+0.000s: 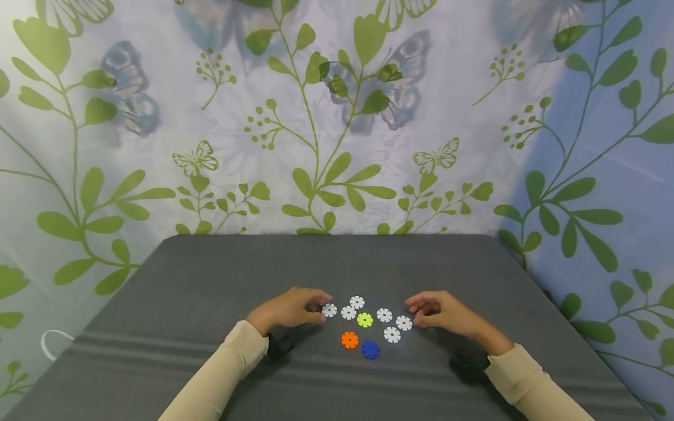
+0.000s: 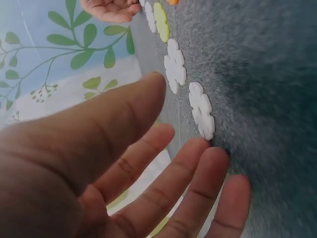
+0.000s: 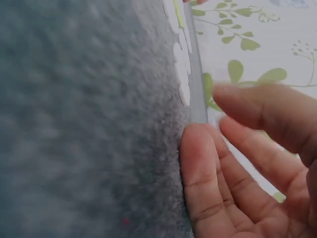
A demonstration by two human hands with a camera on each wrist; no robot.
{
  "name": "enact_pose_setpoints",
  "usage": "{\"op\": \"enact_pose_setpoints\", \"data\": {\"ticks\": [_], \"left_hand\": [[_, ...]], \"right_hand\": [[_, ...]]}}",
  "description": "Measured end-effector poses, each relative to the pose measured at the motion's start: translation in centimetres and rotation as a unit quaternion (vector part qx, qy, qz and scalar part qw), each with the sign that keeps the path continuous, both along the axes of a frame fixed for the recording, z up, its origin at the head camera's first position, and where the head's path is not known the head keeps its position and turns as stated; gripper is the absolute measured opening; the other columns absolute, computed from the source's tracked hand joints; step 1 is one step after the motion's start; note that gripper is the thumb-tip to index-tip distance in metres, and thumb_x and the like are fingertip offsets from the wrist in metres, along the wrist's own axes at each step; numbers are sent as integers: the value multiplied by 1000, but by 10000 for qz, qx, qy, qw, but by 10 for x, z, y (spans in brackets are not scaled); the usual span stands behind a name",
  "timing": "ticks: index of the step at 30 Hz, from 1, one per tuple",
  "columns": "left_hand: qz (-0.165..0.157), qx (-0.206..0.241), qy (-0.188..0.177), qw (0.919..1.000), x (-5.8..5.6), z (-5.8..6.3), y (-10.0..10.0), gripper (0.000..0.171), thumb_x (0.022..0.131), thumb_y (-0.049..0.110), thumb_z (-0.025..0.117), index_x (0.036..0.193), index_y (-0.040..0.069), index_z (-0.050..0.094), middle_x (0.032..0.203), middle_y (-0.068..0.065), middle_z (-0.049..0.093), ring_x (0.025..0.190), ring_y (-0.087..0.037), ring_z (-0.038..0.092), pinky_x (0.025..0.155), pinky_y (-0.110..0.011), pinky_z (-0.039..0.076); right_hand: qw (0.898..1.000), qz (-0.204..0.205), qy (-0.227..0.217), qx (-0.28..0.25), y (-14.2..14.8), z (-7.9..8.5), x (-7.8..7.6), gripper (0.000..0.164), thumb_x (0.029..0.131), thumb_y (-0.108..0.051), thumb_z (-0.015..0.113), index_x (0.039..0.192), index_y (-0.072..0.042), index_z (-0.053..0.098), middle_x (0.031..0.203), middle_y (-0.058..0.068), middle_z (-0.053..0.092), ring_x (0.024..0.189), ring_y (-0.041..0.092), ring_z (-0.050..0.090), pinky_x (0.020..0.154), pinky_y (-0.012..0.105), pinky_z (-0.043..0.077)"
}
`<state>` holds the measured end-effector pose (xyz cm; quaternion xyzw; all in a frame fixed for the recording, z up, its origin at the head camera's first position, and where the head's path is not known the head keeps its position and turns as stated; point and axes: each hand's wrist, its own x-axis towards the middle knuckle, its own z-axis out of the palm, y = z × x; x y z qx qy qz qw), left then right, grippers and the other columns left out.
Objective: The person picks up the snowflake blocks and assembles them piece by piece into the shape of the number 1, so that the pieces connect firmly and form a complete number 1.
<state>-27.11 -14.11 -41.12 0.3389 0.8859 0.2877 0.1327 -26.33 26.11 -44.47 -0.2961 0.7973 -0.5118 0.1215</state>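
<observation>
Several flat notched plastic discs lie on the grey tabletop between the two hands. Beside the leftmost white disc (image 1: pixel 329 310) is my left hand (image 1: pixel 293 307), fingers loosely bent and nothing held; in the left wrist view its fingertips come close to a white disc (image 2: pixel 201 110), and whether they touch is unclear. The right hand (image 1: pixel 441 311) hovers near the rightmost white disc (image 1: pixel 403 323), thumb apart from the fingers, holding nothing. A yellow-green disc (image 1: pixel 364 320) lies mid-group, with an orange disc (image 1: pixel 350 340) and a blue disc (image 1: pixel 370 349) nearer me.
The grey cloth-covered table (image 1: pixel 210 269) reaches back to a hanging curtain (image 1: pixel 337 128) printed with leaves and butterflies. Two white discs (image 1: pixel 357 302) lie close together at the group's back. A white loop (image 1: pixel 50 345) shows by the left table edge.
</observation>
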Motion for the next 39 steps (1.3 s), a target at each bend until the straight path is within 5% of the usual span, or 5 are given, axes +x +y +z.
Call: {"op": "enact_pose_setpoints", "data": {"ticks": [11, 25, 32, 39], "left_hand": [[145, -165, 16, 9998, -18, -4, 24, 26, 92, 3, 85, 116, 3, 74, 112, -7, 73, 95, -21, 68, 88, -31, 56], [434, -47, 245, 9987, -17, -9, 25, 25, 83, 3, 94, 95, 6, 72, 85, 1, 59, 77, -10, 50, 74, -29, 47], [263, 320, -354, 9985, -18, -11, 21, 19, 90, -4, 85, 102, 4, 73, 85, 0, 63, 64, -12, 60, 62, -27, 55], [115, 415, -46, 9991, -25, -7, 23, 17, 98, -2, 77, 114, 4, 79, 88, 2, 68, 67, -9, 62, 69, -27, 55]], "right_hand": [[9960, 515, -334, 651, -5, 1, -17, 31, 92, -4, 83, 119, 9, 75, 100, 9, 65, 68, 7, 55, 55, 23, 47], [9977, 571, 58, 355, -7, -3, -14, 23, 84, 0, 85, 101, 4, 70, 90, 5, 68, 68, 5, 53, 59, 23, 47], [9977, 523, -412, 144, -4, -8, -16, 19, 95, 0, 77, 103, 9, 63, 84, -6, 65, 69, 4, 57, 60, 22, 50], [9972, -105, -744, 49, -2, -8, -19, 24, 97, -5, 76, 107, 11, 61, 85, -3, 65, 73, 7, 58, 61, 25, 53]]}}
